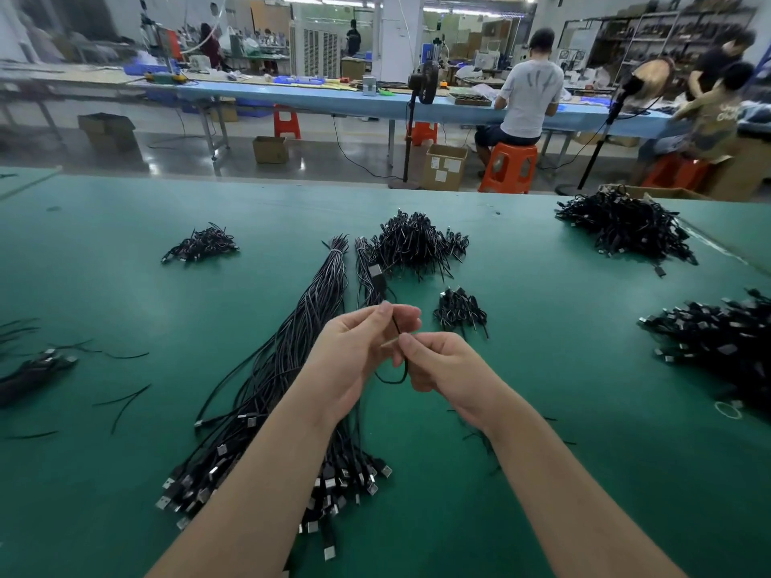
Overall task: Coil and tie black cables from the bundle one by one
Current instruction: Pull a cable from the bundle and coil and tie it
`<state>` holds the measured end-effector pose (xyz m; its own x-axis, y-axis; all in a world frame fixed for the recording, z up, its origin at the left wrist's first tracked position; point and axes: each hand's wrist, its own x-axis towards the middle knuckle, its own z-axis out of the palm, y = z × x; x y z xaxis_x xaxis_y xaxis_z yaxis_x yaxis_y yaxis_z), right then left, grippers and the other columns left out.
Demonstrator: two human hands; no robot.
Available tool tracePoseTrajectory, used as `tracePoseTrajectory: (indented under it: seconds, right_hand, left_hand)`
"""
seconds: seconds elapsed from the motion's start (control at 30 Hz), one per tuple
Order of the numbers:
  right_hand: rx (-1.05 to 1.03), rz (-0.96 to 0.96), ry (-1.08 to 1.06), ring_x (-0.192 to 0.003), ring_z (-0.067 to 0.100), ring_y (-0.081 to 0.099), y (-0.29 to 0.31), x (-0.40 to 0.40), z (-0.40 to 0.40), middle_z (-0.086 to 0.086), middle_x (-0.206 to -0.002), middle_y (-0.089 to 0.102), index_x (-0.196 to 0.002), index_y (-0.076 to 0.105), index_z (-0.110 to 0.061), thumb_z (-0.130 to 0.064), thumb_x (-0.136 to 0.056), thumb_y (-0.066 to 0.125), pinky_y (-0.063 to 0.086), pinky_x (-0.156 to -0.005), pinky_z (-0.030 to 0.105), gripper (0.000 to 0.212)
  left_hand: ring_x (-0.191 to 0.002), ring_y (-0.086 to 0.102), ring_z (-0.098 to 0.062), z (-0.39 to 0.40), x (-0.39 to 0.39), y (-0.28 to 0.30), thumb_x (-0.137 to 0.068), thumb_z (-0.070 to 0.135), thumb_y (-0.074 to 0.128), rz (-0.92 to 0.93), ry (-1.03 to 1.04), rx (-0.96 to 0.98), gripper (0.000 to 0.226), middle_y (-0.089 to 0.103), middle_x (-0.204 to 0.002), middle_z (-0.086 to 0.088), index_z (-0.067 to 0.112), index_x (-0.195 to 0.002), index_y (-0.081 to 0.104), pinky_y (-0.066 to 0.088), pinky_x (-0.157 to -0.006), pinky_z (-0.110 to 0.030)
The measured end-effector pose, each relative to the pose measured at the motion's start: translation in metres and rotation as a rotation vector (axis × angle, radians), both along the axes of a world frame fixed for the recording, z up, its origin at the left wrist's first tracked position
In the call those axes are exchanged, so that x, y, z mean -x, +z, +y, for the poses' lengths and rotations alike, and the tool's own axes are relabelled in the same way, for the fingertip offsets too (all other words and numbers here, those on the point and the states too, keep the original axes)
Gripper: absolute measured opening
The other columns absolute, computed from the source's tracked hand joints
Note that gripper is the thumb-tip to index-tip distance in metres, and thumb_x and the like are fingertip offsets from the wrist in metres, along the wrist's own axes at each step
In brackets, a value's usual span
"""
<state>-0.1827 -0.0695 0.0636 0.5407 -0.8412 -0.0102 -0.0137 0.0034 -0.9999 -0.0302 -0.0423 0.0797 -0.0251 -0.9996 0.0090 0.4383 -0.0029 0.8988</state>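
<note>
black cable point(396, 327) between both hands' fingers point(411, 346)

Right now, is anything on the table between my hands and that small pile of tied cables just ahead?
Nothing visible. Both hands hold a cable, and only bare green mat lies before the small pile.

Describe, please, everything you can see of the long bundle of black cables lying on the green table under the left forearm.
The long bundle of black cables is a thick sheaf of thin, glossy, plastic-looking cords lying flat on the green table. It runs diagonally: bunched tight at the far end, then spreading toward the near end, where many plugs with silver metal tips fan out. The left forearm crosses above the near part and hides some of it; whether the arm touches the cables cannot be told.
</note>
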Motion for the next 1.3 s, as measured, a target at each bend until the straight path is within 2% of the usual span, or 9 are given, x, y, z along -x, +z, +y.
tracePoseTrajectory:
  seconds: [0.1,0.27,0.37,0.43,0.63,0.77,0.9,1.13,1.3]
  right_hand:
    - [-0.029,-0.034,-0.005,-0.048,0.011,0.023,0.001,0.002,0.0,-0.004,-0.052,0.03,-0.067,0.064,-0.016,-0.024,-0.103,0.05,0.024,-0.05,0.021,0.04]
    - [-0.088,-0.009,0.013,-0.045,0.011,0.029,-0.005,0.005,0.003,-0.004,-0.049,0.036,-0.072,0.065,-0.012,-0.045,-0.095,0.052,0.029,-0.048,0.021,0.042]
    - [-0.138,0.093,0.032,-0.046,0.016,0.045,-0.011,0.008,0.004,0.007,-0.057,0.058,-0.076,0.071,-0.016,-0.052,-0.095,0.053,0.04,-0.048,0.023,0.044]
    - [-0.197,0.096,0.033,-0.054,0.018,0.056,-0.015,0.01,0.004,0.014,-0.077,0.072,-0.084,0.073,-0.012,-0.044,-0.099,0.053,0.049,-0.056,0.026,0.04]
    - [-0.281,0.062,-0.029,-0.095,0.034,0.071,-0.026,0.003,-0.002,0.022,-0.108,0.072,-0.115,0.068,0.002,-0.024,-0.101,0.058,0.059,-0.088,0.042,0.032]
    - [-0.311,-0.02,-0.227,-0.084,0.023,0.074,-0.019,-0.002,-0.009,0.014,-0.096,0.076,-0.118,0.064,-0.005,-0.016,-0.093,0.068,0.059,-0.073,0.033,0.027]
    - [-0.4,-0.149,-0.318,-0.079,0.025,0.074,-0.014,-0.01,-0.015,0.017,-0.091,0.076,-0.141,0.038,-0.009,-0.003,-0.098,0.057,0.059,-0.069,0.034,0.047]
    - [-0.605,-0.252,-0.29,-0.068,0.021,0.072,-0.01,-0.014,-0.008,0.014,-0.085,0.076,-0.096,0.069,0.003,-0.012,-0.098,0.058,0.058,-0.058,0.026,0.019]
    - [-0.43,-0.213,-0.241,-0.088,0.021,0.07,-0.009,-0.003,-0.011,0.012,-0.096,0.075,-0.092,0.073,-0.006,-0.023,-0.092,0.069,0.057,-0.084,0.035,0.018]
  left_hand:
    - [-0.068,0.06,-0.015,0.004,0.006,0.0,-0.102,0.015,0.052,-0.091,-0.015,0.021,0.031,0.074,-0.108,-0.02,0.008,-0.089,0.079,0.054,-0.068,-0.024]
    - [-0.102,0.071,-0.037,0.006,0.009,0.001,-0.103,0.009,0.045,0.033,0.017,0.066,0.03,0.072,-0.112,-0.025,0.003,-0.09,0.071,0.05,-0.054,-0.027]
    - [-0.111,0.067,-0.043,0.005,0.004,-0.001,-0.104,0.014,0.043,0.125,-0.014,0.112,0.033,0.069,-0.115,-0.028,0.008,-0.089,0.073,0.06,-0.077,-0.038]
    - [-0.114,0.065,-0.044,0.007,0.001,-0.003,-0.103,0.016,0.045,0.136,-0.039,0.136,0.032,0.069,-0.113,-0.03,0.009,-0.093,0.074,0.056,-0.092,-0.043]
    - [-0.11,0.067,-0.046,0.03,0.009,-0.012,-0.098,0.022,0.053,0.05,-0.173,0.115,0.027,0.068,-0.115,-0.031,0.003,-0.102,0.072,0.058,-0.088,-0.051]
    - [-0.102,0.071,-0.041,0.044,0.021,-0.023,-0.101,0.016,0.051,-0.124,-0.218,0.029,0.028,0.071,-0.106,-0.03,-0.001,-0.097,0.072,0.059,-0.087,-0.044]
    - [-0.095,0.074,-0.038,0.046,0.027,-0.036,-0.104,0.007,0.048,-0.219,-0.161,-0.085,0.027,0.074,-0.097,-0.026,-0.004,-0.097,0.072,0.061,-0.081,-0.037]
    - [-0.099,0.074,-0.017,0.042,0.035,-0.059,-0.104,0.002,0.046,-0.517,-0.058,-0.015,0.033,0.079,-0.096,-0.002,0.015,-0.099,0.076,0.055,-0.095,-0.03]
    - [-0.093,0.07,-0.015,0.045,0.039,-0.07,-0.103,0.01,0.052,-0.532,0.134,-0.026,0.03,0.078,-0.096,0.005,0.025,-0.097,0.078,0.051,-0.091,-0.033]
